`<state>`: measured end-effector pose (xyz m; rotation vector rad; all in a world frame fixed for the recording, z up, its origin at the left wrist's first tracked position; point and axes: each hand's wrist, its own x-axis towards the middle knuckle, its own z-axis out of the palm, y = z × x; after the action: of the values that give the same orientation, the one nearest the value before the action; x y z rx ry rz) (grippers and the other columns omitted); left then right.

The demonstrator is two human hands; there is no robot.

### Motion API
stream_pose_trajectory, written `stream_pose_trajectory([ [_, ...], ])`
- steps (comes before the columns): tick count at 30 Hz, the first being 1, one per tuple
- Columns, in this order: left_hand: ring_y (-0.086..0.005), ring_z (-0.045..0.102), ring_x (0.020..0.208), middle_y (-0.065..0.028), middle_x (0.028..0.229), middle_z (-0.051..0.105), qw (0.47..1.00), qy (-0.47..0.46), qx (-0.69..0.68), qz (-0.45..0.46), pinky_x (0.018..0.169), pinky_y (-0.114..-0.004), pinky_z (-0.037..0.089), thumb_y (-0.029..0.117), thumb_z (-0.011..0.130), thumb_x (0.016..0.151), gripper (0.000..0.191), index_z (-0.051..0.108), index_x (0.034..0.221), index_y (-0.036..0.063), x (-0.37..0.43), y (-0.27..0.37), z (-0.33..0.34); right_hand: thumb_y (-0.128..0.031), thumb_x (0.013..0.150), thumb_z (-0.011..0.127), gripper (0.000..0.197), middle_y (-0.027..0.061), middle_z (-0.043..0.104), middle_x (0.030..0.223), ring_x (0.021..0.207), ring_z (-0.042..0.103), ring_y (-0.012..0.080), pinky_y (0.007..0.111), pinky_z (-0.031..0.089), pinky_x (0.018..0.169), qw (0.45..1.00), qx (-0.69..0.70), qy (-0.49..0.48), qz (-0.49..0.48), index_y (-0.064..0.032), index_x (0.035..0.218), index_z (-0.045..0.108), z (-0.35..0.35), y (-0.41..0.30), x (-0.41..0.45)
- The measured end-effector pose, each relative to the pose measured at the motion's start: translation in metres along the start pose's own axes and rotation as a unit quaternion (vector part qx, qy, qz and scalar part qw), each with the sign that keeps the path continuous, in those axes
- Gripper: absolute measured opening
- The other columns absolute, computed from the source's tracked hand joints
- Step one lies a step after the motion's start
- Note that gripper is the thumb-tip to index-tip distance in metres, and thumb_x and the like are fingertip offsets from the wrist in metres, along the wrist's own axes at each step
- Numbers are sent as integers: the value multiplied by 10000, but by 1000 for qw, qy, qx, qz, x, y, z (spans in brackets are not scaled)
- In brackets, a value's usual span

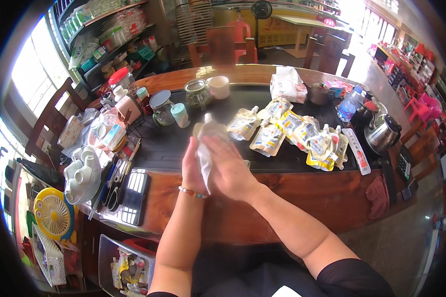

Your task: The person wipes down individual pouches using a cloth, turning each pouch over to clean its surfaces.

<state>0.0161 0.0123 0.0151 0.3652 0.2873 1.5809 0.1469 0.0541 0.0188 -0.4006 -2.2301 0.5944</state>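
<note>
Between my two palms is a spouted pouch [197, 130], its white cap pointing away from me. A white cloth or tissue [205, 167] is pressed against it, one corner hanging towards me. My left hand [190, 165], with a beaded bracelet at the wrist, supports the left side. Flat across the top lies my right hand [228, 167], slightly blurred, hiding most of the pouch. Several similar spouted pouches [268, 140] lie to the right on the black tray [160, 148] set into the wooden table [282, 204]. Some of these pouches overlap in a pile.
A plastic bin [107, 256] with more pouches stands below the table at left. Nearby are a phone [135, 196], scissors [113, 198] and a small yellow fan [54, 213]. Glass jars [161, 105] and a cup [219, 87] stand beyond; a steel kettle [382, 133] is at right.
</note>
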Motion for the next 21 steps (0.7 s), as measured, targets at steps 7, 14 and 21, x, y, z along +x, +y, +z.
stream_pose_trajectory([
  [7, -300, 462, 1310, -153, 1412, 497, 999, -21, -46, -20, 1135, -438, 317, 422, 420, 1018, 567, 421, 1411, 12, 2, -10, 6, -365, 966, 479, 714, 262, 187, 1561, 1461, 166, 394, 429, 174, 1196, 994, 9, 56, 99, 66, 1482, 238, 3, 26, 1],
  [14, -352, 513, 1251, -193, 1366, 530, 994, -15, -39, 105, 1118, -478, 351, 511, 337, 1010, 629, 453, 1385, 19, 0, 18, -36, -224, 933, 536, 669, 297, 256, 1522, 1437, 223, 419, 427, 222, 1183, 999, -3, -20, 37, 95, 1458, 270, 27, 0, -11],
  [21, -242, 353, 1374, -111, 1522, 348, 932, 36, 323, 158, 1155, -362, 239, 476, 234, 1053, 616, 189, 1556, 123, -1, -18, 33, -295, 989, 510, 718, 253, 241, 1543, 1448, 239, 321, 359, 227, 1168, 950, 277, 7, 146, 54, 1506, 154, 22, 21, -12],
])
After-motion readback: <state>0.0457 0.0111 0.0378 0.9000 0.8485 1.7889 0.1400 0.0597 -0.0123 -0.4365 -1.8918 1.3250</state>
